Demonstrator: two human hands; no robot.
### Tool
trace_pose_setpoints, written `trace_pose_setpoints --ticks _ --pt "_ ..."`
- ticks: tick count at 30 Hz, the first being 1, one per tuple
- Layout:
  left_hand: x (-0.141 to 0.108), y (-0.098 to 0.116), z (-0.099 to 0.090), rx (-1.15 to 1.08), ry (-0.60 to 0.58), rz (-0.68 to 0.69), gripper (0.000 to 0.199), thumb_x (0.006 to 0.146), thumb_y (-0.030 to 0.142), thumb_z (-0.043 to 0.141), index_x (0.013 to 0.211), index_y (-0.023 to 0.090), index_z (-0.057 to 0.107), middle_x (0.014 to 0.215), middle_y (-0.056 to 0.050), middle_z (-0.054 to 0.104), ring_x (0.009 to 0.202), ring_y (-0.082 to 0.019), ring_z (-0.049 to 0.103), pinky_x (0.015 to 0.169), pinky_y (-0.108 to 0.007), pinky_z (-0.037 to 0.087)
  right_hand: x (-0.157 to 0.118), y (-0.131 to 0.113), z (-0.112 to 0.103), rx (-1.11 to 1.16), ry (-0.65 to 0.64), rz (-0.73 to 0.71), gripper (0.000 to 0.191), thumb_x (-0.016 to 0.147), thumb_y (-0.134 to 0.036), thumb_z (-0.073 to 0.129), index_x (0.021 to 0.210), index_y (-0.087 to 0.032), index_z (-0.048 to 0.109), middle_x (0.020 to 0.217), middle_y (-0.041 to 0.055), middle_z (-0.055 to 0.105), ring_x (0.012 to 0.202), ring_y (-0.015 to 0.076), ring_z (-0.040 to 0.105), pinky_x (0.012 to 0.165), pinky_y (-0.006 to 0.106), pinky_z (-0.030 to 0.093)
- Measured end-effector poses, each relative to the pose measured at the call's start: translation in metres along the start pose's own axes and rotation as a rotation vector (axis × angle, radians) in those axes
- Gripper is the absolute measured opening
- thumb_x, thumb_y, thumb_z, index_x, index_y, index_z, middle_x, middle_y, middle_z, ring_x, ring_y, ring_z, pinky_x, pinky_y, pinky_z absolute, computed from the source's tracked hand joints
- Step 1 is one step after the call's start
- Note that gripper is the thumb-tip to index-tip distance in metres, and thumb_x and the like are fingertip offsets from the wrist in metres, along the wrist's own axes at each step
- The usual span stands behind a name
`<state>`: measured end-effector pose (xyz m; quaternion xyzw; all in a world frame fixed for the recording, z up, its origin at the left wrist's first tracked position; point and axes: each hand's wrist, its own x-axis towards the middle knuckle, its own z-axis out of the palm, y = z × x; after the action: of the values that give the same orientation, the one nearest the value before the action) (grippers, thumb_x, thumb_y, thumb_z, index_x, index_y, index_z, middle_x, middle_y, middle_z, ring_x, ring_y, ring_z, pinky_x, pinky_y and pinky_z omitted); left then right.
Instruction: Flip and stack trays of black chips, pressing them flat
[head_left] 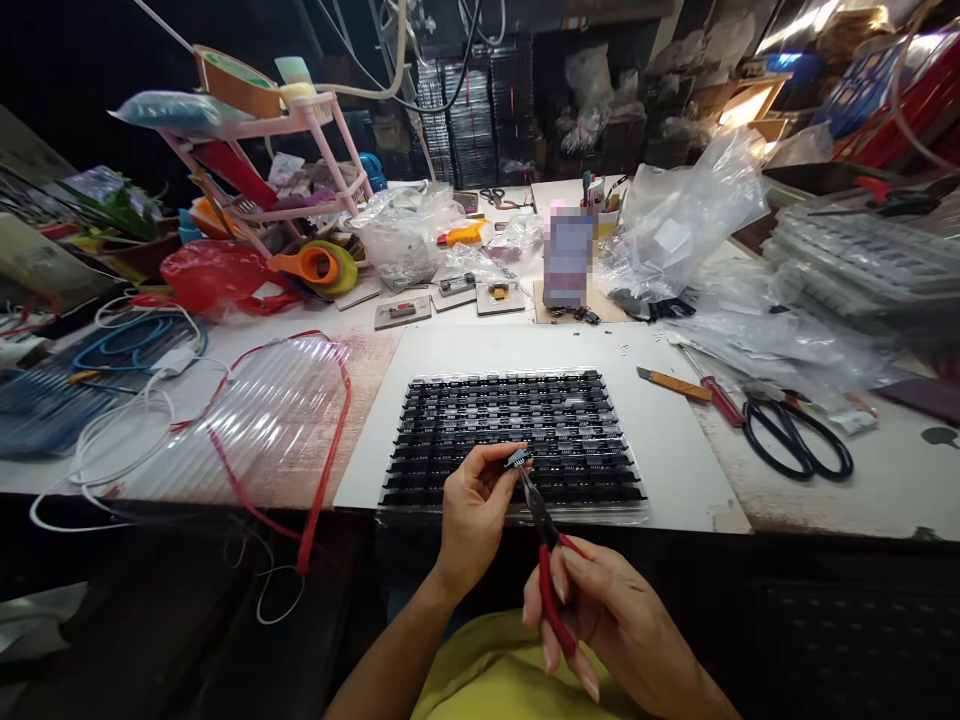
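Between thumb and fingers, my left hand [475, 505] pinches a small black part with metal pins [517, 459]. Long-nosed pliers with red handles [551, 590] are held in my right hand [607, 610]. Their jaws meet the small part at its pinned side; whether they grip it is too small to tell. Just beyond both hands lies a clear plastic tray [634, 512] filled with rows of similar black parts [450, 440]. It rests on a white board [690, 480] at the table's front edge.
Black-handled scissors [799, 440], a red screwdriver [721, 400] and an orange cutter knife [673, 384] lie to the right. Clear tubes [277, 410] tied with red ribbon and white cables [120, 440] are on the left. Plastic bags [690, 210] and a pink rack [330, 150] stand behind.
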<state>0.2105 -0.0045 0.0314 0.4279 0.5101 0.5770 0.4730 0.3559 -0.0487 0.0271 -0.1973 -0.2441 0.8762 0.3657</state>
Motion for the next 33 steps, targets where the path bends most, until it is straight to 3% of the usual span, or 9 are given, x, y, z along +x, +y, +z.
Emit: trace_pose_setpoints --ticks 12,21,26,29,33 --pt "0.001 -0.001 0.003 0.035 -0.005 0.04 0.017 0.081 0.02 0.063 0.097 0.016 0.065 0.101 -0.007 0.069 0.088 -0.018 0.068 0.082 -0.03 0.054 0.003 -0.001 -0.004 0.05 -0.01 -0.006 0.029 0.096 -0.028 0.039 0.074 -0.012 0.049 0.074 0.0089 0.061 0.051 0.0131 0.062 0.034 0.014 0.041" --pt "0.002 -0.02 0.006 0.156 0.083 0.291 0.018 0.084 0.014 0.058 0.098 0.021 0.066 0.104 -0.004 0.067 0.096 -0.019 0.065 0.088 -0.034 0.053 0.004 0.001 -0.003 0.033 0.04 0.001 0.03 0.097 -0.034 0.039 0.074 -0.015 0.044 0.068 0.0038 0.057 0.043 0.0069 0.053 0.034 0.012 0.038" --pt "0.005 -0.013 0.004 0.136 0.049 0.174 0.017 0.083 0.018 0.06 0.099 0.02 0.067 0.099 -0.004 0.068 0.087 -0.017 0.068 0.08 -0.029 0.055 0.003 -0.008 -0.008 0.05 -0.068 0.017 0.029 0.096 -0.03 0.037 0.077 -0.012 0.05 0.079 0.0113 0.062 0.054 0.015 0.063 0.041 0.021 0.048" --pt "0.007 -0.005 0.003 0.133 0.033 0.126 0.019 0.083 0.019 0.062 0.101 0.02 0.067 0.095 -0.003 0.068 0.08 -0.015 0.068 0.073 -0.024 0.055 -0.002 -0.014 -0.009 -0.051 -0.074 0.004 0.031 0.096 -0.031 0.038 0.078 -0.01 0.054 0.089 0.0161 0.064 0.06 0.018 0.065 0.047 0.024 0.05" --pt "0.007 -0.002 0.002 0.191 0.023 0.182 0.023 0.085 0.018 0.059 0.106 0.023 0.067 0.094 -0.001 0.066 0.075 -0.011 0.065 0.07 -0.021 0.054 -0.007 -0.018 -0.009 -0.306 0.046 -0.032 0.034 0.096 -0.036 0.042 0.078 -0.01 0.057 0.088 0.0152 0.065 0.057 0.0131 0.061 0.051 0.024 0.049"
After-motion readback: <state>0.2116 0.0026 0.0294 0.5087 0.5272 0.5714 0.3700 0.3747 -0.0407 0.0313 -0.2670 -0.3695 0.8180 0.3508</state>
